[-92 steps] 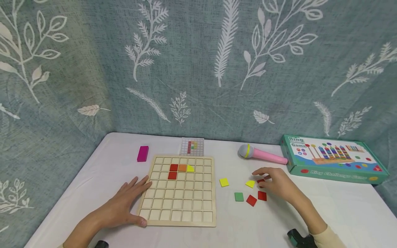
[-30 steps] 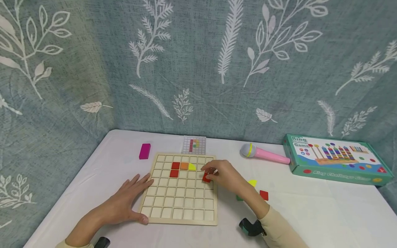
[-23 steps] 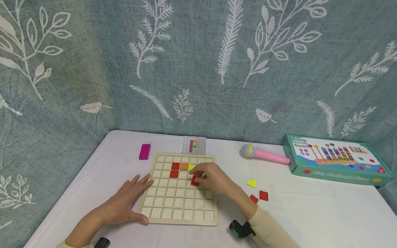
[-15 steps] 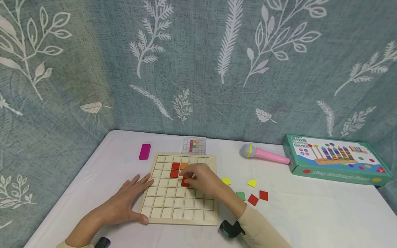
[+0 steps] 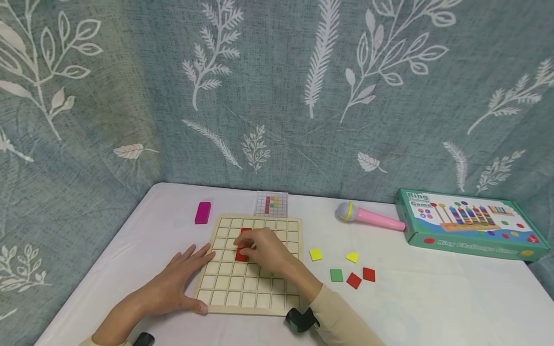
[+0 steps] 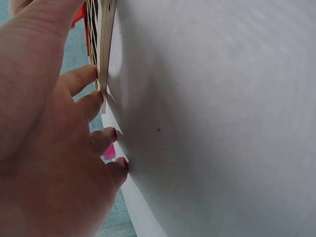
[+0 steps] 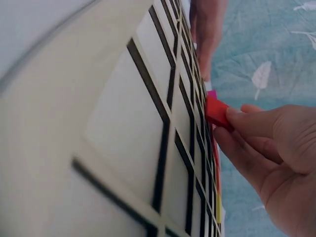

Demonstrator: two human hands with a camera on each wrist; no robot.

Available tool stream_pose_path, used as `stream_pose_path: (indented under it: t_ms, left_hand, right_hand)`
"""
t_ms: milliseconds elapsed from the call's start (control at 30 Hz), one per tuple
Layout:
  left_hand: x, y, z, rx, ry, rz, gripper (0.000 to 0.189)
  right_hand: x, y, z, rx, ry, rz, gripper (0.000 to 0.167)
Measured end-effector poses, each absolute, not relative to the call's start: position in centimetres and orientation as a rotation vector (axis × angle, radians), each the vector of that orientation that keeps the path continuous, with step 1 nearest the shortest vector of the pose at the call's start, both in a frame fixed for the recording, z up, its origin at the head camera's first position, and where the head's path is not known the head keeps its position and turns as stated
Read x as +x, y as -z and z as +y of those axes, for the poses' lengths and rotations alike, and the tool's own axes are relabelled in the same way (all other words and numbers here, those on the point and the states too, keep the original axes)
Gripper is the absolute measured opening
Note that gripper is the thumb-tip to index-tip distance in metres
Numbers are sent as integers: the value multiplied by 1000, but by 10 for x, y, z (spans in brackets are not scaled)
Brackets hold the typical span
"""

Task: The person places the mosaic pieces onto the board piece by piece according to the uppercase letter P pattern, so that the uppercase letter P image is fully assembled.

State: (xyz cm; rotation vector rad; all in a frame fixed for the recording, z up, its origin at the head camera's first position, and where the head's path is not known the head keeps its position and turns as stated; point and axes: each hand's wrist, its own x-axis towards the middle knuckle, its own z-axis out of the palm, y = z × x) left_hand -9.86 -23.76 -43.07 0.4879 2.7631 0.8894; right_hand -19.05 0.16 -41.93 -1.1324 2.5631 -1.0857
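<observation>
Placement seemingly underway | right hand (image 5: 265, 249), fingers drawn together, pinched a red tile (image 5: 241, 256) just toward eleven o'clock from the grid board's (image 5: 251, 311) centre | left hand (image 5: 175, 281), spread, holding nothing, touched its nine-o'clock edge | next move likely called for aligning, then releasing

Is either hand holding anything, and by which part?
The right hand pinches a red tile by one edge; the left hand just touches the side of the board.

On the green box (image 5: 467, 216) at the far right of your table, you can read "Ring" and "Game" at the top's left end, with a smaller, blurred word between them. Its side facing you reads "Ring Challenge Game" in pale letters.
</observation>
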Motion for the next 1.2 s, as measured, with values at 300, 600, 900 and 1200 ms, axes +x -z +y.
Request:
stream_pose_path:
  t_ms: [300,600,900,1200]
  left_hand:
    - [-98,431,-238,514,-903,2770,114]
    - [-98,430,-237,499,-902,2764,114]
    - [-98,431,-236,486,-900,2761,114]
    - [-98,430,-235,490,-901,2770,114]
  right_hand:
    - [-188,421,-4,-1058,1049,2613,12]
    - [-191,422,-3,-1069,1037,2597,15]
    - [-192,410,11,-1136,1064,2521,16]
    - [-195,396,43,-1142,1021,2546,19]
